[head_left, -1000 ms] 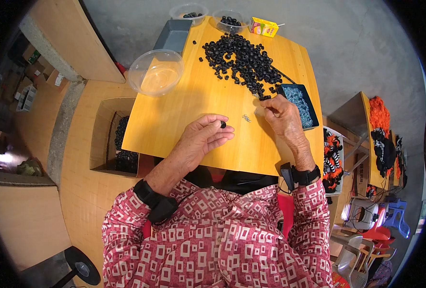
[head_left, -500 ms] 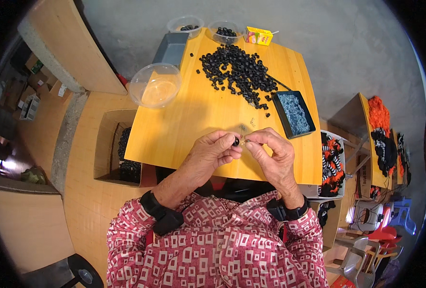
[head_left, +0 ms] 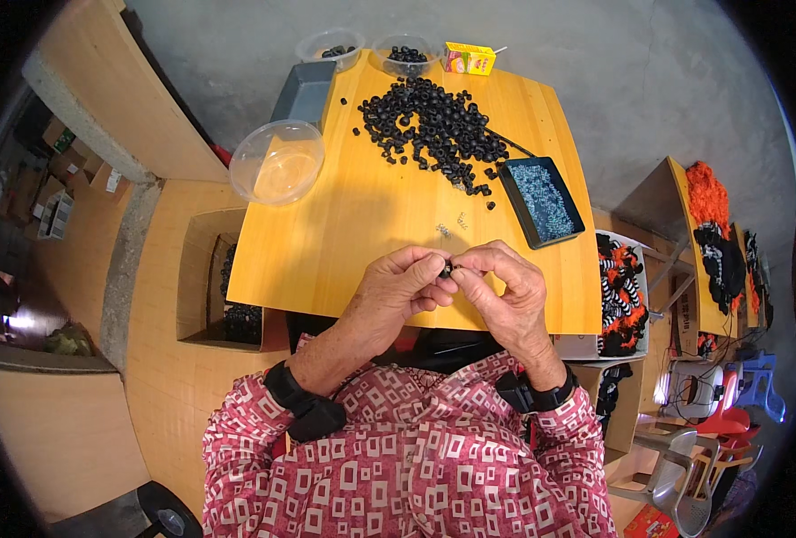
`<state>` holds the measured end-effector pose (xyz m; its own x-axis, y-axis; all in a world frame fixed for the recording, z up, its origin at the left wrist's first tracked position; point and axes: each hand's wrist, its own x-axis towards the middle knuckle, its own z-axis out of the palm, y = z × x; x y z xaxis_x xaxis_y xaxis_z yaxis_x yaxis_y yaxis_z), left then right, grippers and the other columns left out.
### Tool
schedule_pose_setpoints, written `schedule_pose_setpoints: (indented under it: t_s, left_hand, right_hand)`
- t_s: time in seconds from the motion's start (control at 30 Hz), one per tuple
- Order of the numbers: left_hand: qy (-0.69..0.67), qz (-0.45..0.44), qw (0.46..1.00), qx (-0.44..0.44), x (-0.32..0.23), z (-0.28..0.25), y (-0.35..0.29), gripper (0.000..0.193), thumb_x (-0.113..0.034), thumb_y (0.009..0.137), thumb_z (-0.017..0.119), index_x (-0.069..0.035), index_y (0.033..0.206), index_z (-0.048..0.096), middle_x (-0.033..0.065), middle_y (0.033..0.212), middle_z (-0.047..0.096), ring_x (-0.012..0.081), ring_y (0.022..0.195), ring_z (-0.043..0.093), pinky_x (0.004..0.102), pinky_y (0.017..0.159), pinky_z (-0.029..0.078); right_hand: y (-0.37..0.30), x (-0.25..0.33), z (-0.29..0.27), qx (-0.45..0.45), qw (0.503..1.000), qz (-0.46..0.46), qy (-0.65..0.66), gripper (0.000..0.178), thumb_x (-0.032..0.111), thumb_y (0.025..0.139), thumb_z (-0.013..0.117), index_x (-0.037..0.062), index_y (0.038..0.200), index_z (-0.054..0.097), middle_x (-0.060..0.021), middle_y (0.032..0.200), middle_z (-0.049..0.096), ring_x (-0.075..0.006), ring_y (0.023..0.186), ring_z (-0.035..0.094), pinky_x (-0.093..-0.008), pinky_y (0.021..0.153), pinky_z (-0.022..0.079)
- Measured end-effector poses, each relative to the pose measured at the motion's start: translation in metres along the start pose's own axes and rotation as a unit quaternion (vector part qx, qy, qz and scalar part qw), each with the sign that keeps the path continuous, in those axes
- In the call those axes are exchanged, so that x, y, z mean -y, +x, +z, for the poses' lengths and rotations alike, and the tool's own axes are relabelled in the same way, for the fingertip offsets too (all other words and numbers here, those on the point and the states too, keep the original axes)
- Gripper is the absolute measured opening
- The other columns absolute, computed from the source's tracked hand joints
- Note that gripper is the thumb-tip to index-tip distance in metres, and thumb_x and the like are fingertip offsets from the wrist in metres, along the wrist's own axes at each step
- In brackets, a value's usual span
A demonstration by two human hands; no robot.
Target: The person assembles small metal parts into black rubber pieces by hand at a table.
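Both hands meet above the near part of the yellow wooden table (head_left: 353,233). My left hand (head_left: 393,285) pinches a small round black piece (head_left: 446,269) between thumb and fingers. Against its right side press the thumb and forefinger of my right hand (head_left: 506,289); whatever tiny item they pinch is hidden. Just beyond the fingertips lie small silvery bits (head_left: 443,230), too small to name. Farther back spreads a large heap of similar black pieces (head_left: 434,130). To its right stands a dark tray (head_left: 516,211) full of small bluish-grey bits.
At the table's left are a see-through bowl (head_left: 277,166) and a grey tray (head_left: 304,90). Two more bowls holding black pieces and a yellow drink carton (head_left: 468,59) line the back. Below sit a cardboard box (head_left: 203,278), left, and a white box of orange-and-black fabric (head_left: 620,305), right.
My right fingertips have closed the small gap and now touch the black piece. The piece has turned slightly in my left fingers. The whole view has shifted a little.
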<state>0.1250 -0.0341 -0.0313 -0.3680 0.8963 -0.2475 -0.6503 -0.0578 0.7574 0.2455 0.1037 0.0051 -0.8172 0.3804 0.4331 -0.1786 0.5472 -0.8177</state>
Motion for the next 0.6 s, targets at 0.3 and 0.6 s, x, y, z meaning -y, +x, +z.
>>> schedule_pose_setpoints:
  t_s: [0.3, 0.6]
  left_hand:
    - [0.041, 0.027, 0.999, -0.001, -0.0047, 0.0054, -0.008, 0.026, -0.022, 0.097, 0.057, -0.007, 0.118, 0.06, 0.0056, 0.101, 0.069, 0.0106, 0.085, 0.066, 0.0212, 0.074, 0.054]
    - [0.028, -0.002, 0.999, -0.016, -0.0032, 0.0025, -0.0078, 0.027, -0.029, 0.099, 0.053, -0.01, 0.117, 0.06, 0.0021, 0.094, 0.069, 0.01, 0.084, 0.067, 0.0196, 0.073, 0.051]
  right_hand:
    - [-0.0037, -0.0039, -0.0003, -0.023, 0.999, 0.033, 0.025, 0.01, -0.001, 0.081, 0.068, -0.0019, 0.09, 0.067, -0.0086, 0.083, 0.066, -0.0149, 0.075, 0.062, -0.0261, 0.07, 0.049]
    - [-0.0039, -0.0001, 0.0055, 0.002, 0.998, -0.038, -0.049, 0.011, -0.002, 0.08, 0.068, -0.0019, 0.091, 0.066, -0.0103, 0.084, 0.066, -0.0197, 0.076, 0.064, -0.0296, 0.068, 0.051]
